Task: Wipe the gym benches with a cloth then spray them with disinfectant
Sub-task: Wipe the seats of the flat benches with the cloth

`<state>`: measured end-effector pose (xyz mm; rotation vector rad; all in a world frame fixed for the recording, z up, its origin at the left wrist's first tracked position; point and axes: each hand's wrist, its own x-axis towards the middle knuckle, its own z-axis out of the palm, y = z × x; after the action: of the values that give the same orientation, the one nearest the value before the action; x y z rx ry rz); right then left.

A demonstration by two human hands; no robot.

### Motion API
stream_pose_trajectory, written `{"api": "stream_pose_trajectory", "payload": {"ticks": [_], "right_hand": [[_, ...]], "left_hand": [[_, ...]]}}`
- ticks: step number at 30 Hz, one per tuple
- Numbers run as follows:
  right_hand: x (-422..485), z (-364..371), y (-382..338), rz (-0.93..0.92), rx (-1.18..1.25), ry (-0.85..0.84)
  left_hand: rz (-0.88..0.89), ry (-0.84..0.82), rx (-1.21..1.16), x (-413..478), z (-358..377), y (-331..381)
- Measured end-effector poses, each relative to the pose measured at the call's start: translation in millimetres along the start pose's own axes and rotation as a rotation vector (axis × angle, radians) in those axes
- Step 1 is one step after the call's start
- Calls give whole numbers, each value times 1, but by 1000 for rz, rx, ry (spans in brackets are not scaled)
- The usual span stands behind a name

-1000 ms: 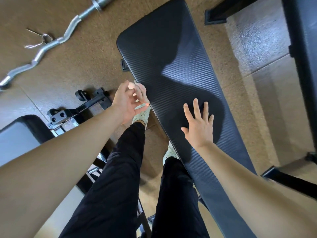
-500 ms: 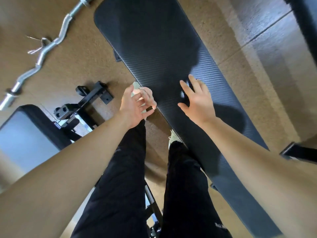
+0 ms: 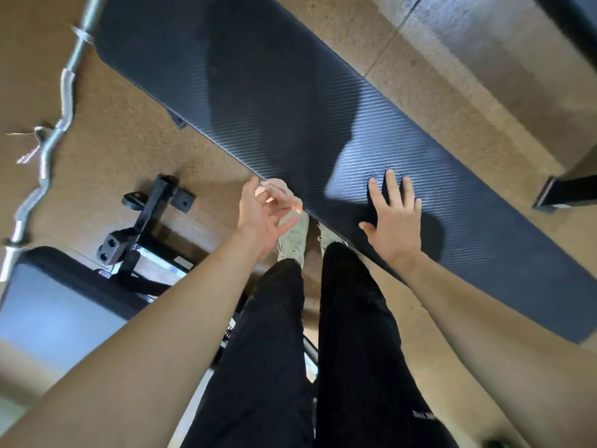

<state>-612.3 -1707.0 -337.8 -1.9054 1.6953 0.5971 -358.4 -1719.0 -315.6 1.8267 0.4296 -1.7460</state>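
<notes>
Head view: the fingers of our right hand lie straight and spread apart, flat on the near part of the bench, with the thumb stretched out toward its near edge. The palm rests on the ribbed black pad too, and our bare forearm crosses the bench's near edge behind it.

The fingers of our left hand are loosely curled just off that same near edge, to the left of the right hand. At their tips sits a small pale thing, blurred; we cannot tell whether it is a cloth, nor whether the fingers pinch it or only hover by it.

Below the bench's near edge stand our pale shoes, one partly tucked under the pad, and our black trousers run down from them.

Left of the bench, on the speckled tan floor, lies a chrome curl bar, well apart from our hands. Nearer to us on that side a black frame leads to a second bench with a pale grey pad.
</notes>
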Motion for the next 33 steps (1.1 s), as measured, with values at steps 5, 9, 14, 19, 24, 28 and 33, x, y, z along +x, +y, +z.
{"api": "stream_pose_trajectory", "payload": {"ticks": [5, 9, 14, 19, 24, 28, 33], "right_hand": [[4, 5, 7, -15, 73, 8], [3, 6, 9, -17, 95, 39], [-2, 21, 23, -87, 196, 136], [-36, 35, 47, 7, 512, 301], [-106, 63, 40, 458, 1047, 372], [-136, 82, 19, 951, 1671, 131], [-126, 86, -2, 1003, 2539, -496]], "left_hand": [[2, -13, -27, -5, 9, -26], [-39, -65, 31, -17, 16, -55], [-30, -75, 94, -26, 32, -87], [-35, -108, 221, -35, 41, -116], [-33, -91, 318, -46, 59, -145], [-58, -70, 400, -47, 58, -149], [-62, -47, 682, -41, 55, -139]]}}
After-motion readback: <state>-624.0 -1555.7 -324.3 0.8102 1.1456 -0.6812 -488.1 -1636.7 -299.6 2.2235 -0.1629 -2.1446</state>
